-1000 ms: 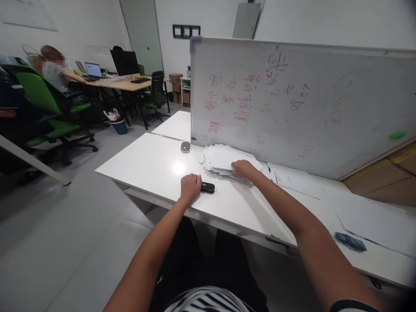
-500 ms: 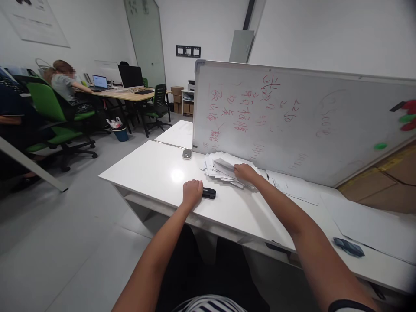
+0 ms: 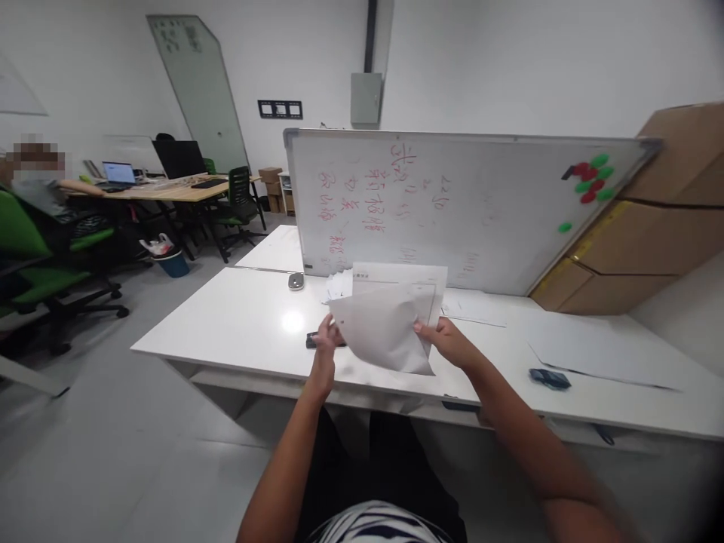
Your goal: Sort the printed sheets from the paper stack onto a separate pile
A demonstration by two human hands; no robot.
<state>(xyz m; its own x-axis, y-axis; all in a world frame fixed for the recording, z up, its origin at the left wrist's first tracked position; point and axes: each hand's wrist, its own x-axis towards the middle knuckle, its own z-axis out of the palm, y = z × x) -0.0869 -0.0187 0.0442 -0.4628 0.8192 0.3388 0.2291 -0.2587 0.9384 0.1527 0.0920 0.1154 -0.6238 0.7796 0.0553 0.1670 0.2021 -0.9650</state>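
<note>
A few white sheets of paper (image 3: 390,320) are held up above the white table (image 3: 243,324), between my two hands. My left hand (image 3: 325,343) pinches their left edge and my right hand (image 3: 444,339) grips their right edge. The front sheet bends forward and hides most of the paper pile (image 3: 339,285) behind it. A small black stapler-like thing (image 3: 312,341) lies on the table just left of my left hand. The whiteboard (image 3: 452,204) with red writing leans at the back of the table.
A small round grey object (image 3: 296,281) sits near the whiteboard's left corner. Loose sheets (image 3: 593,347) and a dark flat item (image 3: 550,378) lie on the right. Cardboard boxes (image 3: 661,226) stand behind. A person sits at a far desk (image 3: 164,192) with green chairs.
My right hand lifted sheets off the pile and my left hand left the black object to take hold of their left edge. The view swung to the right.
</note>
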